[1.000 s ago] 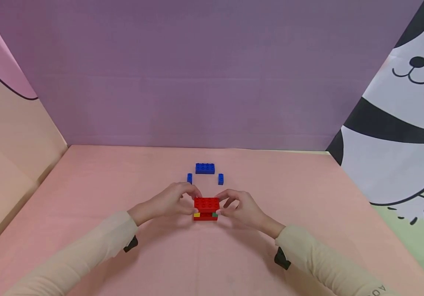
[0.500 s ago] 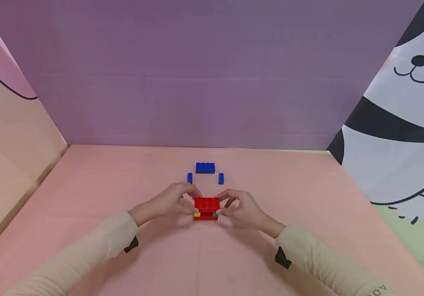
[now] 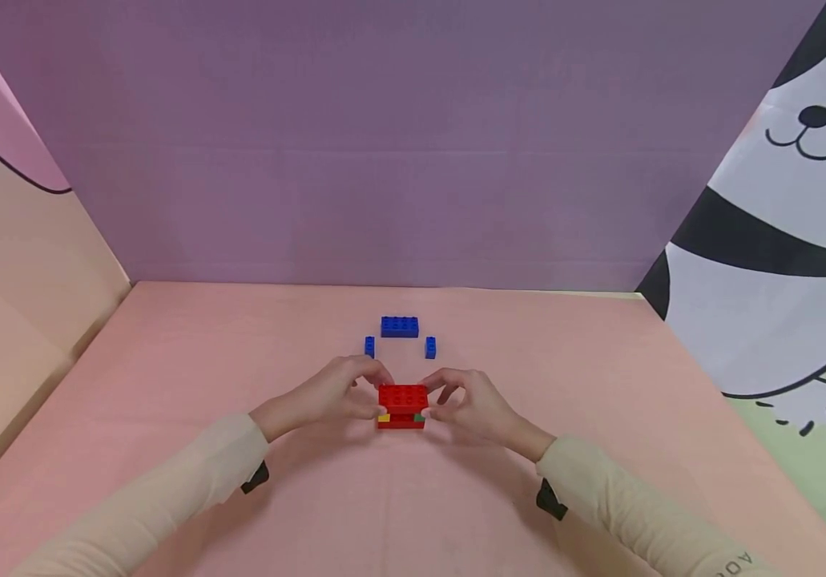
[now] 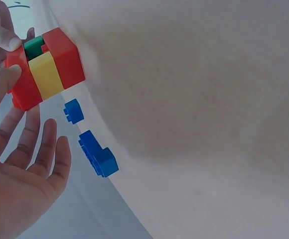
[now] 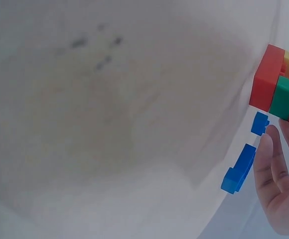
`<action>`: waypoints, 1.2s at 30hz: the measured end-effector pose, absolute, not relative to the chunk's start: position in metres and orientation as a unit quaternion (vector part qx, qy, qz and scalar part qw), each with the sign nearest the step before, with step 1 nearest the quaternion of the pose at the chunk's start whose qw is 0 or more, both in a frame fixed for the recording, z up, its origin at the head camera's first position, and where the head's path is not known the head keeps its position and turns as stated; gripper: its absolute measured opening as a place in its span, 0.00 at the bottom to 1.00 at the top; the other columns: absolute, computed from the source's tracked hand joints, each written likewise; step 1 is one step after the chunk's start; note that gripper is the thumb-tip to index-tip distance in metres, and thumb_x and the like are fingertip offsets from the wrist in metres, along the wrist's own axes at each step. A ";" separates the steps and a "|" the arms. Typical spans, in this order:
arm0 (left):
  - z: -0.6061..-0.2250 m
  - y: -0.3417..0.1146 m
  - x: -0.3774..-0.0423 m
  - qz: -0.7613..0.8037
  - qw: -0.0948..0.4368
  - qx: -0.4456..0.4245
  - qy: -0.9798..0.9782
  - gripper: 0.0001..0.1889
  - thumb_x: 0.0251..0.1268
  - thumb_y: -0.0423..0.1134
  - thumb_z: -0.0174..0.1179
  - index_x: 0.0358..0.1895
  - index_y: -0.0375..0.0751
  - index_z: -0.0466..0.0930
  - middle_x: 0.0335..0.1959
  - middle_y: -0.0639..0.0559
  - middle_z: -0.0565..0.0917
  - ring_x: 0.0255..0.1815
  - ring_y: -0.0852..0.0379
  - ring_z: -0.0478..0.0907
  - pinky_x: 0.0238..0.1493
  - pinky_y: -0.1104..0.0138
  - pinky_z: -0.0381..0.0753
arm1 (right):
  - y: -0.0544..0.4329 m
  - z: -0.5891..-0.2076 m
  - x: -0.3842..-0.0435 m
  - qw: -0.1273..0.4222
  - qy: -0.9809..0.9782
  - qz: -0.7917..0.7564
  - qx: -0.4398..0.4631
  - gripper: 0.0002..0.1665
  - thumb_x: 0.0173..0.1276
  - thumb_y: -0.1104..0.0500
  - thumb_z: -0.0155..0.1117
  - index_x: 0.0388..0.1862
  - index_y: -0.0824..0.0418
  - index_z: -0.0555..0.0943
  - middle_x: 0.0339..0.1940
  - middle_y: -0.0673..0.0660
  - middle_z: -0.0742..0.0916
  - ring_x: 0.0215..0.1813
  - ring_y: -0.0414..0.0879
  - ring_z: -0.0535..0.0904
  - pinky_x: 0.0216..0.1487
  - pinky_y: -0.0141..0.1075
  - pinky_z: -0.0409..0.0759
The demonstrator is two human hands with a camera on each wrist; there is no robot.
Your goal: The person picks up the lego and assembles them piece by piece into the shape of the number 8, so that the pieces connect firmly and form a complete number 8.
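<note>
A red eight-stud toy brick (image 3: 403, 397) tops a small stack in the head view. Beneath it sit a yellow block (image 4: 46, 75) at the left end and a green block (image 5: 284, 97) at the right end, with a gap between them. Another red brick (image 4: 66, 56) forms the base on the table. My left hand (image 3: 326, 391) pinches the top red brick at its left end, thumb in front and fingers behind. At the opposite end my right hand (image 3: 472, 405) pinches the same brick; the fingertips behind it are partly hidden.
Beyond the stack lies a large blue brick (image 3: 400, 327). Two small blue bricks stand nearer, one on the left (image 3: 369, 346), partly behind the left hand, and one on the right (image 3: 430, 348). A purple panel (image 3: 398, 144) rises at the pink table's (image 3: 167, 385) back edge.
</note>
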State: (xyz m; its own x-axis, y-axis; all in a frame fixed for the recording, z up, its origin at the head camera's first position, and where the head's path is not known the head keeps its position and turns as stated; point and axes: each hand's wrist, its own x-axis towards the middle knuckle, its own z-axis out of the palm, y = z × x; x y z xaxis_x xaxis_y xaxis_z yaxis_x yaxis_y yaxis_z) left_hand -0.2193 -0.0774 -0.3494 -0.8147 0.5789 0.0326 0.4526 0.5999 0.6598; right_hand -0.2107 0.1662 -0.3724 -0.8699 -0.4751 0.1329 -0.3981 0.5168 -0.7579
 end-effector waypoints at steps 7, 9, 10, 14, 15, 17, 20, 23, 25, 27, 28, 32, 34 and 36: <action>-0.352 -0.078 -0.219 0.338 0.087 0.296 0.889 0.16 0.49 0.40 0.68 0.43 0.51 0.77 0.41 0.60 0.79 0.47 0.59 0.74 0.50 0.55 0.75 | 0.166 -0.375 -0.211 0.043 0.870 -0.424 -0.249 0.18 0.55 0.60 0.69 0.46 0.54 0.80 0.43 0.53 0.85 0.37 0.43 0.78 0.36 0.31 0.78; -0.353 -0.079 -0.219 0.338 0.087 0.297 0.889 0.16 0.49 0.40 0.68 0.43 0.51 0.77 0.41 0.60 0.79 0.47 0.59 0.73 0.51 0.55 0.75 | 0.165 -0.377 -0.211 0.041 0.869 -0.424 -0.250 0.18 0.55 0.60 0.69 0.46 0.54 0.80 0.43 0.53 0.85 0.37 0.43 0.78 0.37 0.31 0.78; -0.354 -0.079 -0.219 0.340 0.087 0.297 0.888 0.15 0.49 0.40 0.68 0.43 0.51 0.78 0.41 0.60 0.79 0.47 0.59 0.74 0.51 0.55 0.75 | 0.165 -0.377 -0.211 0.041 0.869 -0.425 -0.251 0.18 0.54 0.60 0.69 0.46 0.54 0.80 0.43 0.53 0.85 0.36 0.43 0.78 0.37 0.32 0.78; -0.356 -0.079 -0.219 0.344 0.088 0.299 0.886 0.15 0.49 0.41 0.68 0.43 0.52 0.78 0.40 0.61 0.80 0.47 0.59 0.74 0.51 0.56 0.75 | 0.166 -0.377 -0.210 0.039 0.868 -0.425 -0.254 0.18 0.54 0.60 0.69 0.46 0.54 0.80 0.43 0.53 0.85 0.35 0.42 0.79 0.38 0.35 0.78; -0.356 -0.079 -0.219 0.345 0.088 0.299 0.885 0.15 0.49 0.41 0.68 0.43 0.52 0.78 0.40 0.61 0.80 0.47 0.59 0.74 0.51 0.56 0.74 | 0.166 -0.377 -0.210 0.039 0.867 -0.425 -0.256 0.18 0.54 0.60 0.69 0.46 0.54 0.80 0.43 0.53 0.85 0.35 0.43 0.79 0.39 0.36 0.78; -0.356 -0.080 -0.219 0.345 0.088 0.301 0.884 0.15 0.49 0.41 0.68 0.43 0.52 0.78 0.40 0.61 0.80 0.47 0.59 0.74 0.51 0.56 0.74 | 0.166 -0.377 -0.209 0.039 0.867 -0.424 -0.259 0.18 0.54 0.59 0.69 0.46 0.54 0.80 0.43 0.53 0.85 0.35 0.43 0.79 0.39 0.37 0.78; -0.357 -0.080 -0.220 0.345 0.088 0.304 0.884 0.15 0.49 0.41 0.68 0.43 0.51 0.78 0.40 0.61 0.80 0.47 0.59 0.74 0.52 0.55 0.74 | 0.166 -0.376 -0.210 0.040 0.867 -0.423 -0.260 0.18 0.54 0.59 0.69 0.46 0.55 0.80 0.43 0.53 0.85 0.36 0.43 0.79 0.38 0.36 0.79; -0.356 -0.080 -0.220 0.343 0.087 0.307 0.883 0.16 0.49 0.41 0.68 0.43 0.51 0.78 0.40 0.61 0.80 0.46 0.59 0.74 0.53 0.54 0.74 | 0.165 -0.376 -0.210 0.043 0.870 -0.420 -0.256 0.18 0.54 0.60 0.69 0.46 0.54 0.80 0.43 0.53 0.85 0.36 0.43 0.79 0.36 0.33 0.79; -0.356 -0.080 -0.221 0.337 0.086 0.308 0.886 0.16 0.49 0.41 0.68 0.43 0.51 0.78 0.40 0.61 0.80 0.46 0.60 0.74 0.53 0.55 0.74 | 0.165 -0.376 -0.210 0.045 0.871 -0.418 -0.255 0.18 0.54 0.60 0.69 0.46 0.54 0.80 0.43 0.53 0.85 0.36 0.43 0.79 0.36 0.32 0.78; -0.356 -0.080 -0.221 0.334 0.087 0.306 0.887 0.15 0.49 0.41 0.68 0.43 0.51 0.78 0.40 0.61 0.80 0.46 0.59 0.74 0.53 0.55 0.74 | 0.165 -0.375 -0.211 0.045 0.872 -0.416 -0.254 0.18 0.54 0.59 0.69 0.46 0.54 0.80 0.43 0.53 0.85 0.37 0.43 0.78 0.37 0.33 0.78; -0.356 -0.079 -0.221 0.333 0.088 0.305 0.888 0.15 0.49 0.41 0.68 0.43 0.51 0.78 0.40 0.61 0.80 0.47 0.59 0.74 0.53 0.55 0.74 | 0.165 -0.375 -0.211 0.046 0.872 -0.415 -0.254 0.18 0.54 0.59 0.69 0.46 0.54 0.80 0.42 0.52 0.85 0.37 0.43 0.78 0.37 0.33 0.78; -0.354 -0.079 -0.220 0.326 0.092 0.298 0.892 0.15 0.49 0.41 0.68 0.43 0.52 0.78 0.40 0.61 0.80 0.47 0.57 0.74 0.53 0.55 0.74 | 0.164 -0.373 -0.211 0.045 0.877 -0.406 -0.253 0.18 0.55 0.60 0.69 0.46 0.55 0.80 0.42 0.53 0.85 0.38 0.44 0.78 0.37 0.32 0.77; -0.354 -0.078 -0.220 0.323 0.093 0.296 0.894 0.16 0.49 0.41 0.68 0.43 0.53 0.78 0.40 0.61 0.79 0.47 0.57 0.74 0.53 0.54 0.73 | 0.163 -0.371 -0.211 0.047 0.879 -0.402 -0.251 0.18 0.55 0.61 0.68 0.46 0.55 0.80 0.43 0.53 0.85 0.39 0.45 0.78 0.36 0.31 0.78; -0.353 -0.078 -0.220 0.317 0.092 0.294 0.897 0.16 0.49 0.41 0.68 0.43 0.53 0.77 0.40 0.61 0.79 0.48 0.57 0.73 0.53 0.55 0.73 | 0.163 -0.370 -0.211 0.050 0.882 -0.398 -0.249 0.18 0.55 0.61 0.68 0.46 0.56 0.79 0.43 0.53 0.85 0.41 0.46 0.78 0.35 0.30 0.78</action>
State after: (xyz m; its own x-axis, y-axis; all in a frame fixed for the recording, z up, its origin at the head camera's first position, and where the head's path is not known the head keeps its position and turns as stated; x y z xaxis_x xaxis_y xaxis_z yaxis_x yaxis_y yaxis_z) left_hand -0.2199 -0.0778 -0.3527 -0.8097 0.5865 0.0215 0.4695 0.6253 0.6233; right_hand -0.2107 0.1628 -0.3704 -0.8711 -0.4785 0.1104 -0.3996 0.5600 -0.7258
